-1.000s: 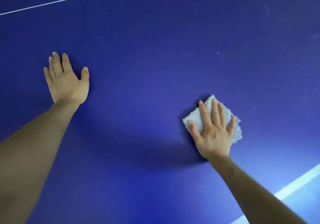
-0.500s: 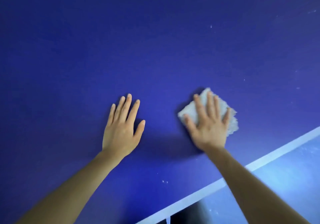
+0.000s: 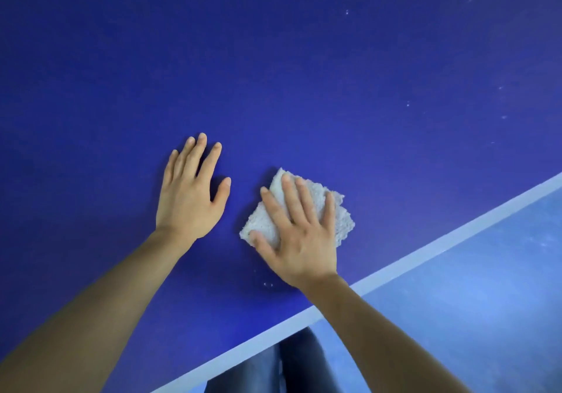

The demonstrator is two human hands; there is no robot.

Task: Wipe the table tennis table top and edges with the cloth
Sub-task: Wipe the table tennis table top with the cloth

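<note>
Left hand (image 3: 190, 198) has slid closer, lying flat beside right hand (image 3: 299, 240) pressing cloth (image 3: 343, 225).

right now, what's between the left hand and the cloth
Only a narrow strip of bare blue table top separates the left hand from the cloth, which the right hand presses flat. The head view shows it.

The table tennis table (image 3: 304, 73) is deep blue, flecked with pale specks (image 3: 408, 104), with a white line (image 3: 441, 239) along its near edge. The cloth (image 3: 343, 219) is whitish and nubbly. The floor (image 3: 471, 316) is lighter blue.
</note>
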